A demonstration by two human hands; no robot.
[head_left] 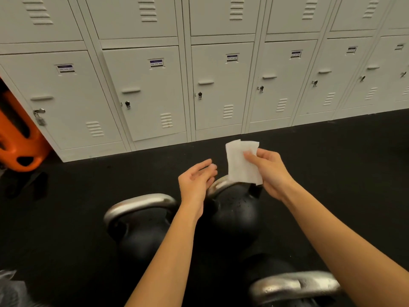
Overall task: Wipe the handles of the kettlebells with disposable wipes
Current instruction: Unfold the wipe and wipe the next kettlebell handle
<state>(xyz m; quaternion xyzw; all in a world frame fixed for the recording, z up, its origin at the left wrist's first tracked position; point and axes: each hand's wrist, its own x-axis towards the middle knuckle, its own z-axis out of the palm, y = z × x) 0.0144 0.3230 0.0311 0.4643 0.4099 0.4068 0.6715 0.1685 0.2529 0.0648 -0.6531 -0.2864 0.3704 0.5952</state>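
The right hand (269, 171) grips a white disposable wipe (242, 162), held up above the middle kettlebell (235, 209). The left hand (195, 180) is open, palm turned inward, empty, just beside the wipe. Three kettlebells stand on the black floor (88, 207) before grey lockers (143, 91); the left kettlebell's handle (139, 203) is bare metal.

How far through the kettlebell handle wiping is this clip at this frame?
Nothing shows as done: none of the handles has the wipe on it. In hand: the right hand pinches a white wipe above the middle kettlebell, while the left hand is open and empty. Left: that handle, the left kettlebell and the near kettlebell; whether any was wiped before cannot be told.
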